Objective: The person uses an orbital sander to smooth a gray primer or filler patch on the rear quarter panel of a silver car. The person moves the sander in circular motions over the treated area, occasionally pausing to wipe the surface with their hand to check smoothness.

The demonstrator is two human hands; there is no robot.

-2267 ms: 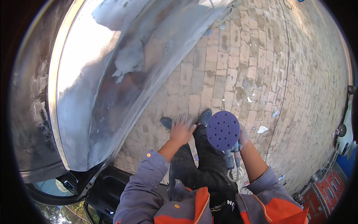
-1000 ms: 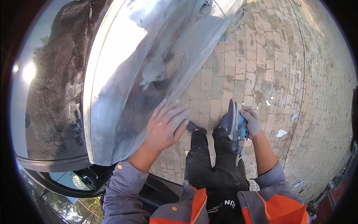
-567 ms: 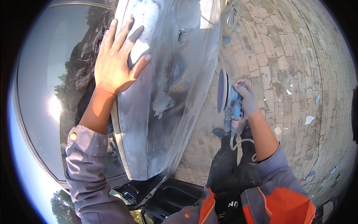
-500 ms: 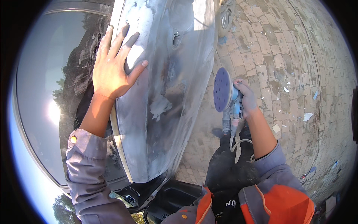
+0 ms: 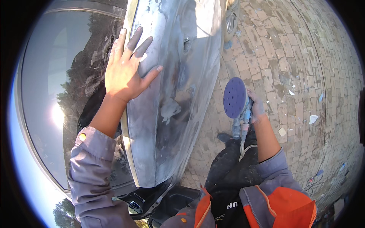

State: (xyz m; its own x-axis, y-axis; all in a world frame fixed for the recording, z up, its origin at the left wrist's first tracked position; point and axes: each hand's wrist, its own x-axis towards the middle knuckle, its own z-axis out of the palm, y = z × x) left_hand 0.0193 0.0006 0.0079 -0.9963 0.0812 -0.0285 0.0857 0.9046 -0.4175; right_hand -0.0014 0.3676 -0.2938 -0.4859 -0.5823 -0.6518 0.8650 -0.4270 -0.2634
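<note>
My left hand (image 5: 127, 72) lies flat, fingers spread, on the upper edge of a sanded car door (image 5: 146, 152) beside the window glass. Grey dust coats its fingertips. The door's bare panel is mottled grey and white, with a pale patch (image 5: 170, 110) near its middle. To the right, apart from the door, my right hand (image 5: 257, 105) is wrapped round an orbital sander (image 5: 247, 111). Its round purple sanding pad (image 5: 234, 98), dotted with holes, faces the door side. Hoses (image 5: 236, 131) hang down from the tool. The fingers behind the sander are partly hidden.
Dark window glass (image 5: 49, 68) with a bright sun reflection spans the left. A wheel (image 5: 231, 19) shows at the top. Brick paving (image 5: 281, 79) with paper scraps (image 5: 313, 119) lies to the right. Below, the black door interior (image 5: 178, 197) is exposed; my shoe (image 5: 224, 137) stands on the paving.
The sander has shifted slightly right and down, and its pad has turned more toward the view. My left hand stays flat on the door; the door and hand appear a little further right.
</note>
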